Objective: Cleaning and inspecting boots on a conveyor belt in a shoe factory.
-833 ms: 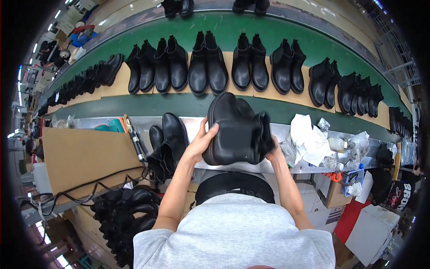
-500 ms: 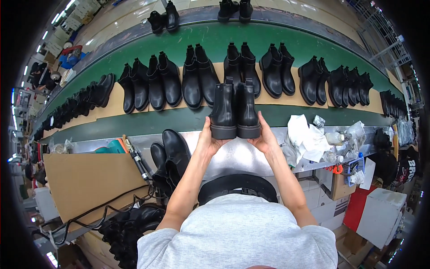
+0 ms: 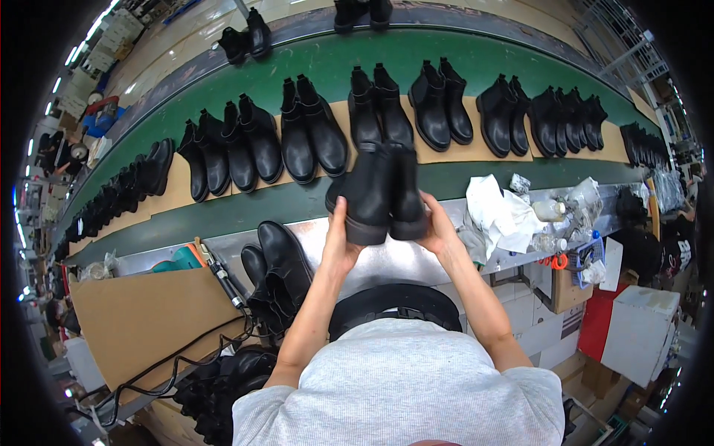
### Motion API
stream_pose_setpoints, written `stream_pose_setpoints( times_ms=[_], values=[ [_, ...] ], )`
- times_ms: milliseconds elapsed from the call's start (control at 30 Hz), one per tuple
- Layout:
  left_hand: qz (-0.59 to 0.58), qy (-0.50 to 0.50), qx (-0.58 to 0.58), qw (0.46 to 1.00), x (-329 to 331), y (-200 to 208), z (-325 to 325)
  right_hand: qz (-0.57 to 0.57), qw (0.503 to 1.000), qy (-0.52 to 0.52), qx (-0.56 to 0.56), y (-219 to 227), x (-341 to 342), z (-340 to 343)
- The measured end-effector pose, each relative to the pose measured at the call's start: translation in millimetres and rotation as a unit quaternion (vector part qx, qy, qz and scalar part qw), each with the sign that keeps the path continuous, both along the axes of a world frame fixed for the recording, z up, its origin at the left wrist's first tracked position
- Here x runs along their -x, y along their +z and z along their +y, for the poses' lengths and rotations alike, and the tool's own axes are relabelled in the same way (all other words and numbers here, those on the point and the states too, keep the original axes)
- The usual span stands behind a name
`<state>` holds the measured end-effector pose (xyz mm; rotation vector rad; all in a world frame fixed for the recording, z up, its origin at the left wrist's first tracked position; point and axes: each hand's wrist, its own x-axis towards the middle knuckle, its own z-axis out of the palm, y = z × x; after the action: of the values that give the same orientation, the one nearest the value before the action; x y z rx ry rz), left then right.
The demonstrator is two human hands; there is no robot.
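Between my two hands is a pair of black ankle boots, held over the bench edge with the heels toward me. The left boot sits in my left hand, its fingers closed around the heel and sole. My right hand grips the right boot from its outer side. The left boot is turned, and a dark rounded part shows at its left. My fingertips under the soles are hidden. Just beyond them, a standing pair of black boots is partly covered by the held ones.
Rows of black boots stand on cardboard along the green belt. Left of me lie loose boots, a black hand tool with a cable, and a cardboard sheet. White cloth and plastic bottles lie to the right.
The held boots have tilted and turned, the left one angling outward and their tops dropping lower. Both hands keep their grip. The whole view has shifted slightly.
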<state>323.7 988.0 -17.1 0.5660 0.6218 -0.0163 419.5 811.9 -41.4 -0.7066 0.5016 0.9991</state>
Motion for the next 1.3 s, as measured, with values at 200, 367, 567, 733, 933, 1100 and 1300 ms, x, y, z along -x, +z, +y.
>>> stream_pose_setpoints(
  times_ms=[200, 367, 567, 733, 933, 1100, 1300],
  values=[
    [-0.059, -0.015, -0.406, 0.912, 22.2, 18.4, 3.6, -0.184, 0.943, -0.091, -0.263, 14.2, 24.4, -2.6],
    [-0.107, -0.058, -0.524, 0.843, 32.4, 31.6, 11.8, -0.126, 0.967, -0.070, -0.210, -4.9, 24.6, -3.9],
    [-0.113, -0.080, -0.462, 0.876, 37.5, 32.2, 25.1, -0.028, 0.995, -0.064, -0.075, -87.1, 45.8, -46.2],
    [-0.049, -0.089, -0.402, 0.910, 38.6, 30.2, 30.6, -0.211, 0.933, 0.122, 0.263, -74.3, 43.9, -47.0],
    [-0.047, -0.084, -0.259, 0.961, 78.1, 3.2, 52.8, -0.494, 0.665, 0.097, 0.551, -1.9, 25.4, -101.0],
    [-0.109, -0.116, -0.186, 0.970, 68.7, 14.7, 36.8, -0.363, 0.603, 0.111, 0.702, -13.2, -50.6, -189.4],
    [-0.131, -0.108, -0.141, 0.975, 49.4, 27.9, 18.8, -0.449, 0.441, 0.308, 0.713, -54.1, -103.4, -126.3]
  ],
)
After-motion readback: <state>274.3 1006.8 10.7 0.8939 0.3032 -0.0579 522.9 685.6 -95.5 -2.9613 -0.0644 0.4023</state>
